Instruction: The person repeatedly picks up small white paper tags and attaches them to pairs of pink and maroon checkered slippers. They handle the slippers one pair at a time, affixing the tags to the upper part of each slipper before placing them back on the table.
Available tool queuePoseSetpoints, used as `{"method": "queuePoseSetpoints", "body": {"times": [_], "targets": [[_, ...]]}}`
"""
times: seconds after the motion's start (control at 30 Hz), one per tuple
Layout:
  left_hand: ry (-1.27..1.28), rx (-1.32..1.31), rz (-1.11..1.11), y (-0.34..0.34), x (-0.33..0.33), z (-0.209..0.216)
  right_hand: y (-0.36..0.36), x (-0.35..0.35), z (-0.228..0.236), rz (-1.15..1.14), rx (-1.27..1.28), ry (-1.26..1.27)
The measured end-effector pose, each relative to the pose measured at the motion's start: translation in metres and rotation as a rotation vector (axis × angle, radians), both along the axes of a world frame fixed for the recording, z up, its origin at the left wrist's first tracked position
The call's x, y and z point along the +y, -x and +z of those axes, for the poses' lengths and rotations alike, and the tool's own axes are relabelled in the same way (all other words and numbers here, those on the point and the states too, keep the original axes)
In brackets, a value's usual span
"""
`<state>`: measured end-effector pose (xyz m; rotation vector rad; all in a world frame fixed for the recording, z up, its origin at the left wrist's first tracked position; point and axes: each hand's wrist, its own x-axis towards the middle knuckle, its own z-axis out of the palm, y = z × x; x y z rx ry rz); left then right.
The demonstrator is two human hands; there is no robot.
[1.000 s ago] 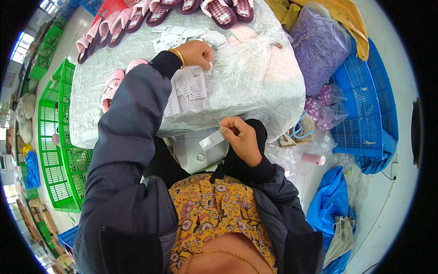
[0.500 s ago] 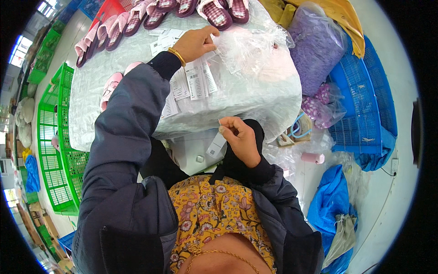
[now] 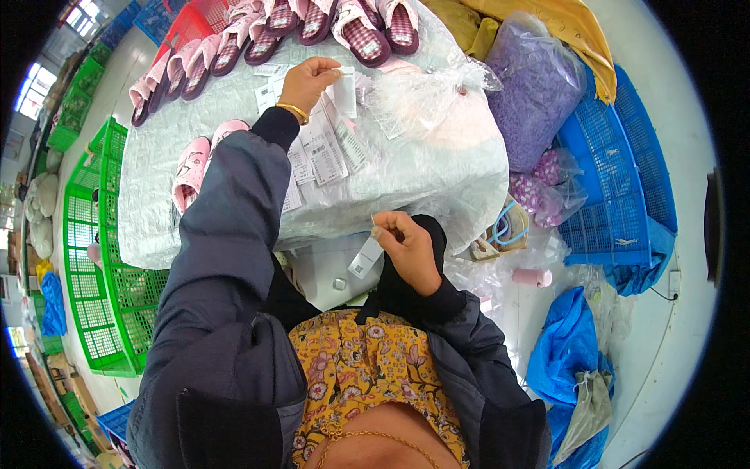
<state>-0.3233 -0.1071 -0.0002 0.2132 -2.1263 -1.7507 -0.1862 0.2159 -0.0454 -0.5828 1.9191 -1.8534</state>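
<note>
My left hand (image 3: 306, 84), with a gold bracelet at its wrist, reaches over the covered table. Its thumb and fingers pinch a small white card (image 3: 345, 95). Below it lie several printed paper tags (image 3: 322, 152), fanned out and overlapping. My right hand (image 3: 409, 248) is over my lap, close to the table's near edge. Between its thumb and forefinger hangs a white hang tag (image 3: 365, 258) with a small dark square printed on it. A pair of pink slippers (image 3: 191, 170) rests left of the tags, partly hidden by my left sleeve.
Pink slippers with checked insoles (image 3: 362, 41) line the table's far edge. Clear plastic bags (image 3: 426, 98) lie at the table's right. Beyond stand a purple filled bag (image 3: 539, 82) and a blue basket (image 3: 605, 180). Green crates (image 3: 90, 293) stand at the left; a pink roll (image 3: 533, 277) lies right.
My left hand has drawn back leftward from the plastic bags and now has a white card in its fingers. My right hand keeps its tag, almost in the same place.
</note>
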Motion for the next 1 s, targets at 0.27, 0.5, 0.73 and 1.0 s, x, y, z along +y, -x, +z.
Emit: {"method": "queuePoseSetpoints", "body": {"times": [0.27,0.5,0.73,1.0], "targets": [[0.038,0.171,0.214,-0.022,0.029,0.026,-0.001,-0.001,0.012,-0.012,0.046,0.011],[0.126,0.062,0.086,-0.124,0.080,0.044,0.019,-0.004,0.071,-0.059,0.096,0.036],[0.226,0.088,0.096,-0.184,0.122,0.039,0.025,-0.034,0.083,-0.005,-0.059,0.150],[0.273,0.147,0.102,-0.197,0.127,0.037,0.016,-0.032,0.079,0.024,-0.068,0.125]]}}
